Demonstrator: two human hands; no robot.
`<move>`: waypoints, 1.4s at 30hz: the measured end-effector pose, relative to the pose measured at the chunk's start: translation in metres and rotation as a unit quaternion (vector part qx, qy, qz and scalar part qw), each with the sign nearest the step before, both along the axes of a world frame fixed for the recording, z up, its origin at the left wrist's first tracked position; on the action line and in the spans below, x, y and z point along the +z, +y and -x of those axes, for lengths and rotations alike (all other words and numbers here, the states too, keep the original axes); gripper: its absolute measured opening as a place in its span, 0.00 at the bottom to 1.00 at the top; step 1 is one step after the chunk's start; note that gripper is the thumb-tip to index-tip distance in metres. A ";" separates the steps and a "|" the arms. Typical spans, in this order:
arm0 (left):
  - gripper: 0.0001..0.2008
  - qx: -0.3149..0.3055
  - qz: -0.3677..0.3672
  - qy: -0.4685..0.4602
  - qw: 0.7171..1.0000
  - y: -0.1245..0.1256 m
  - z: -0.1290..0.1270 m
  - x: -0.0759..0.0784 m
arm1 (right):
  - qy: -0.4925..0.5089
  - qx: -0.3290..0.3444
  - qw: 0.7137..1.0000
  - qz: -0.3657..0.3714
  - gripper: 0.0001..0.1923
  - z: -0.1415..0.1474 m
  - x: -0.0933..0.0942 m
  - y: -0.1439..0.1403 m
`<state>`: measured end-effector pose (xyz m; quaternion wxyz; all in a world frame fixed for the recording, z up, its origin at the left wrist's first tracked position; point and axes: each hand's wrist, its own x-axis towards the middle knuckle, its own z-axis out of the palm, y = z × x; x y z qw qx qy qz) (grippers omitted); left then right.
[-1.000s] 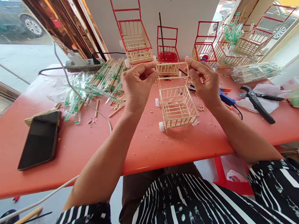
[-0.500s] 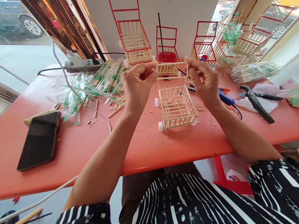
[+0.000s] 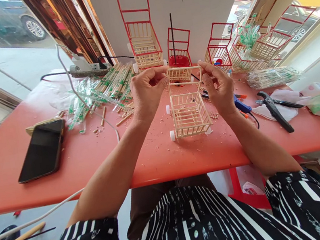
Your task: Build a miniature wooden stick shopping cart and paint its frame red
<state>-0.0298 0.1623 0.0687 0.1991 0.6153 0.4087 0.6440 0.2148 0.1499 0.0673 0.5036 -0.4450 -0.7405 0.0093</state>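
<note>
An unpainted stick-built toy cart [image 3: 190, 114] with small white wheels stands on the red table [image 3: 93, 164] in front of me. Its upright handle frame [image 3: 183, 76] of thin sticks rises at the far end. My left hand [image 3: 146, 91] pinches the frame's top left corner. At the top right corner, my right hand [image 3: 218, 85] pinches the other end. Both hands hover above the cart's basket.
Finished carts with red frames [image 3: 142, 37] line the wall, more at the right [image 3: 222, 50]. Wrapped chopsticks [image 3: 108, 87] and a power strip [image 3: 87, 68] lie at left, a black phone [image 3: 42, 150] nearer. A blue glue gun [image 3: 242, 105], black pliers [image 3: 275, 111] and tissue sit right.
</note>
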 end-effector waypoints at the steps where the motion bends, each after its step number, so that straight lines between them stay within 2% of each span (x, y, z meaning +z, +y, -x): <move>1: 0.11 0.000 0.000 0.000 1.000 0.000 0.000 0.000 | 0.000 0.003 1.000 -0.002 0.23 0.000 0.000 0.000; 18: 0.09 -0.002 -0.002 -0.010 1.000 -0.003 -0.003 0.002 | 0.002 0.017 1.000 -0.011 0.24 0.000 -0.002 0.003; 28: 0.12 -0.001 -0.002 -0.002 1.000 -0.001 -0.001 0.001 | -0.006 0.000 1.000 0.000 0.24 0.001 -0.001 0.002; 42: 0.10 -0.003 0.004 -0.006 1.000 -0.002 -0.003 0.002 | 0.014 0.010 1.000 0.003 0.24 0.002 -0.002 0.001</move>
